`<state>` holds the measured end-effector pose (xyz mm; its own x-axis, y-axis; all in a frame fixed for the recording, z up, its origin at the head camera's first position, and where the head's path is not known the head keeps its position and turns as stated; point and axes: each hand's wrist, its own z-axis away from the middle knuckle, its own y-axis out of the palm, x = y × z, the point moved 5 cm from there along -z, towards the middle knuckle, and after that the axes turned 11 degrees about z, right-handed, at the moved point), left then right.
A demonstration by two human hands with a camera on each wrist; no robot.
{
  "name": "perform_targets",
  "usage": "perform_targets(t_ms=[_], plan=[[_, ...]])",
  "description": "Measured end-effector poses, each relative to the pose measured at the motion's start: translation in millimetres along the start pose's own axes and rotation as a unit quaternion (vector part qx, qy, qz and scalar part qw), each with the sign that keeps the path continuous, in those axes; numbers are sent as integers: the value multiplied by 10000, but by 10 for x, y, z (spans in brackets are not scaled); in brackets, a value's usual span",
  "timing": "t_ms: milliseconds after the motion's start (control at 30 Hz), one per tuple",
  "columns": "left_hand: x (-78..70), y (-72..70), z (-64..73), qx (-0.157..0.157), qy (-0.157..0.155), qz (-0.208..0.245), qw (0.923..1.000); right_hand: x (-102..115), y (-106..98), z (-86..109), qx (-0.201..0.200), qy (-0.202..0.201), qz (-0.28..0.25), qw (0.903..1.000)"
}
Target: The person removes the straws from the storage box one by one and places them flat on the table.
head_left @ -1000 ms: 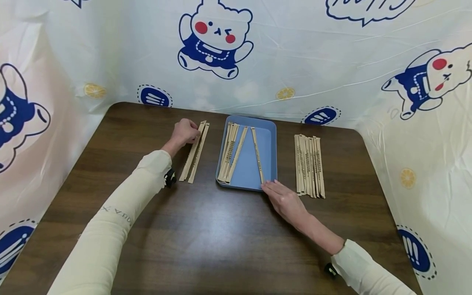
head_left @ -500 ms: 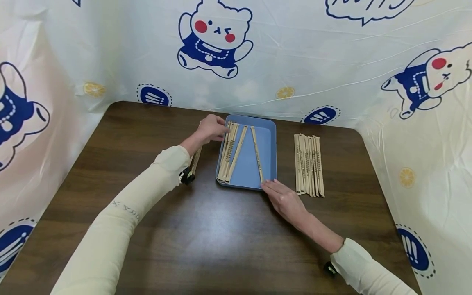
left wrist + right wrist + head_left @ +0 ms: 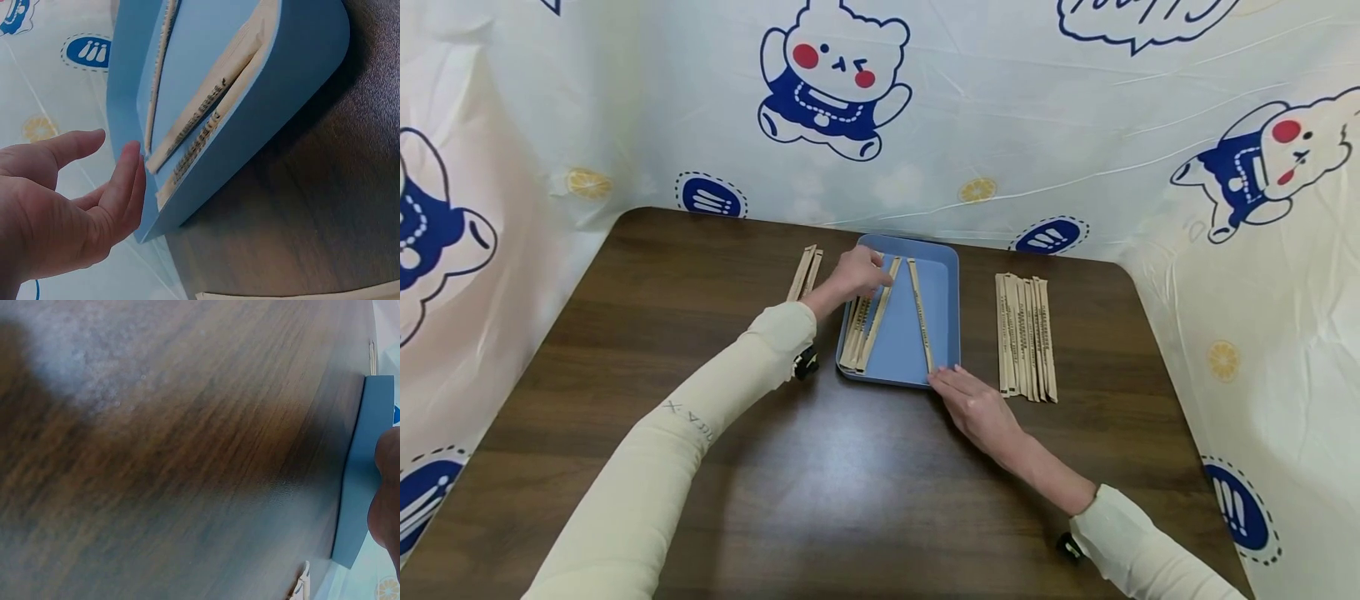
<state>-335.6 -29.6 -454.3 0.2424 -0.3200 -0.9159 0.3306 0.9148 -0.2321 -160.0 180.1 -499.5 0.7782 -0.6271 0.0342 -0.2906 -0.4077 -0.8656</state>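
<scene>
A blue tray (image 3: 942, 312) holds several slim paper-wrapped sticks (image 3: 873, 333), bunched along its left side, and one stick (image 3: 921, 312) apart in its right half. Over the upper left of the tray is my left hand (image 3: 857, 275), covering the upper ends of some sticks. In the left wrist view the thumb and fingers of that hand (image 3: 81, 206) stand apart with nothing between them, close to the stick ends. My right hand (image 3: 979, 412) rests with straight fingers at the tray's near right corner; the right wrist view shows only part of it (image 3: 387, 500).
Left of the tray lie two wrapped sticks (image 3: 801, 273), partly hidden by the left arm. A row of several more (image 3: 1027, 337) lies to the right. The brown wooden table (image 3: 820, 500) meets a printed cloth (image 3: 1045, 100) at the back and sides.
My left hand has moved right, from the two sticks on the table to above the sticks in the tray. The right hand has stayed at the tray corner.
</scene>
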Motion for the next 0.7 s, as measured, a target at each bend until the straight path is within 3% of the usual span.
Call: perform_targets(t_ms=[200,567,700], plan=[[70,77,-112,-172,103,-484,9986,-6,-1,4,19,24,15,10000],[118,141,-210,-333,182,-720,9967,-7,15,10,-32,15,-1,10000],[127,151,-242,-319,230,-1146,9926,-10,14,9,-6,45,19,10000]])
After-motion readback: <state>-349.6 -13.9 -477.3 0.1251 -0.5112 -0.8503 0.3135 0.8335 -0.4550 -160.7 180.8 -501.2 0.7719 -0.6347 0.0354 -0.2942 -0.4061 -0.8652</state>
